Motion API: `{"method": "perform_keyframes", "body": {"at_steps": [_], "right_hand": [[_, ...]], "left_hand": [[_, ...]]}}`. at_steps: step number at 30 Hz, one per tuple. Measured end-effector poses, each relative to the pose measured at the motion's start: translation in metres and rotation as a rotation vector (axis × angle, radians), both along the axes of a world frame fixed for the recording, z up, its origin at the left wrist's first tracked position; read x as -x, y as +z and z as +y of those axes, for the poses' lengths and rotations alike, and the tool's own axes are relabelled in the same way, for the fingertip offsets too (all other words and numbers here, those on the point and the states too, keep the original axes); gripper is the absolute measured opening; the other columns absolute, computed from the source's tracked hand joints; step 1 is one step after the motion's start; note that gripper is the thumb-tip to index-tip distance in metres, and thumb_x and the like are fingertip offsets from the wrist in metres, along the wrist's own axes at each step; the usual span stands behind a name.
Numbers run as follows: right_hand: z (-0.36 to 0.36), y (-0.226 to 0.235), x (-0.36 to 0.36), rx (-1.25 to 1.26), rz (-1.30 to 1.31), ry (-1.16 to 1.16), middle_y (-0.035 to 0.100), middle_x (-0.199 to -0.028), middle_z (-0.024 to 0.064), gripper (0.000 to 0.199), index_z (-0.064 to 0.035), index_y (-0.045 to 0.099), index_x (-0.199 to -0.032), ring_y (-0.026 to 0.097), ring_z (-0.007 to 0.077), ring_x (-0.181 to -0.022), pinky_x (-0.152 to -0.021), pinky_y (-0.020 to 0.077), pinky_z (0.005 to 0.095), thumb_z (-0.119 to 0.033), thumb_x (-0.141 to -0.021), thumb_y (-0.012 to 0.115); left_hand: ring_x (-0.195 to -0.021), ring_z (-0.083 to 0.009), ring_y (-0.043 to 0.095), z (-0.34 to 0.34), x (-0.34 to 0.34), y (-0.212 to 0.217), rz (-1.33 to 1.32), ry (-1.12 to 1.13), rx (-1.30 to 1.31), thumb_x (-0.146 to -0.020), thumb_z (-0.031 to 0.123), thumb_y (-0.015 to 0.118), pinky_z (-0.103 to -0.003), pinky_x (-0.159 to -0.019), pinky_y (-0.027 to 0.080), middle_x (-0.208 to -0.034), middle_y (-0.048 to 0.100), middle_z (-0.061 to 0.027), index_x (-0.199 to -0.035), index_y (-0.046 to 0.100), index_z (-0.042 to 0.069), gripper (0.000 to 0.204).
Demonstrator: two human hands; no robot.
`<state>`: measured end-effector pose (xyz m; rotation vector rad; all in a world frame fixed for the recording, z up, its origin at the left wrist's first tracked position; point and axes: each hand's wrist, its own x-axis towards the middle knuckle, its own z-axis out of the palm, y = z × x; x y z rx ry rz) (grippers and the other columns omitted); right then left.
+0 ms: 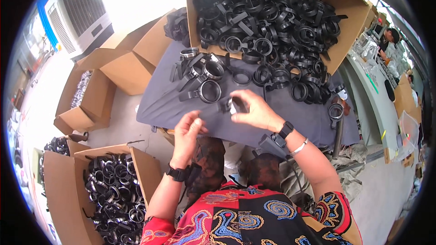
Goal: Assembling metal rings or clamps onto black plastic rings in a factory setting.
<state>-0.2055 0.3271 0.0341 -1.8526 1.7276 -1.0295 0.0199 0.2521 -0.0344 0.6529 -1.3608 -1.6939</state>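
Note:
My right hand [260, 112] grips a black ring with a short handle [238, 105] between thumb and fingers, just over the near edge of the cloth-covered table [156, 102]. To its left, my left hand [185, 131] is raised, apart from that ring. Its fingers are curled and the thumb lies against them; motion smears the fingertips, and anything pinched there is hidden. A few similar rings with shiny metal linings, one of them a lined ring [210, 91], lie on the cloth beyond my left hand. Plain black rings [299, 91] lie heaped beyond my right hand.
A large cardboard box [352, 7] tipped toward me spills black rings at the table's back. Down left, an open carton [63, 190] holds metal-lined rings. Another carton [97, 93] contains silvery parts. An air cooler [81, 13] stands far left; a person [388, 38] sits far right.

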Motion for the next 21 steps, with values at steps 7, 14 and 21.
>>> {"method": "perform_keyframes", "body": {"at_steps": [7, 14, 21], "right_hand": [[-0.073, -0.07, 0.025, 0.15, -0.588, -0.472, 0.053, -0.122, 0.0218, 0.077, 0.0086, 0.036, -0.133, 0.055, 0.0255, -0.11, -0.095, 0.0432, 0.0341, -0.021, -0.073, 0.075], [-0.113, -0.059, 0.008, -0.01, -0.115, -0.404, 0.052, -0.121, 0.0295, 0.061, 0.005, 0.038, -0.135, 0.051, 0.0385, -0.115, -0.097, 0.0419, 0.0406, -0.031, -0.089, 0.056], [-0.098, -0.046, 0.035, -0.091, 0.641, -0.583, 0.062, -0.094, 0.0245, 0.019, 0.0038, 0.059, -0.095, 0.058, 0.0391, -0.091, -0.079, 0.049, 0.0455, -0.009, -0.084, 0.05]], "left_hand": [[-0.109, -0.0297, 0.051, -0.048, 0.019, 0.015, -0.484, 0.555, 1.037, -0.082, 0.02, 0.066, -0.039, -0.092, 0.042, -0.117, 0.055, -0.0143, -0.127, 0.051, 0.006, 0.049], [-0.134, -0.0449, 0.022, -0.064, 0.037, -0.004, -0.961, 0.338, 1.078, -0.079, 0.024, 0.069, -0.06, -0.104, 0.024, -0.147, 0.027, -0.0175, -0.139, 0.041, 0.026, 0.066], [-0.136, -0.0422, 0.021, -0.063, 0.04, -0.006, -0.963, 0.389, 1.064, -0.077, 0.019, 0.069, -0.057, -0.106, 0.023, -0.149, 0.023, -0.0163, -0.139, 0.042, 0.026, 0.068]]}}
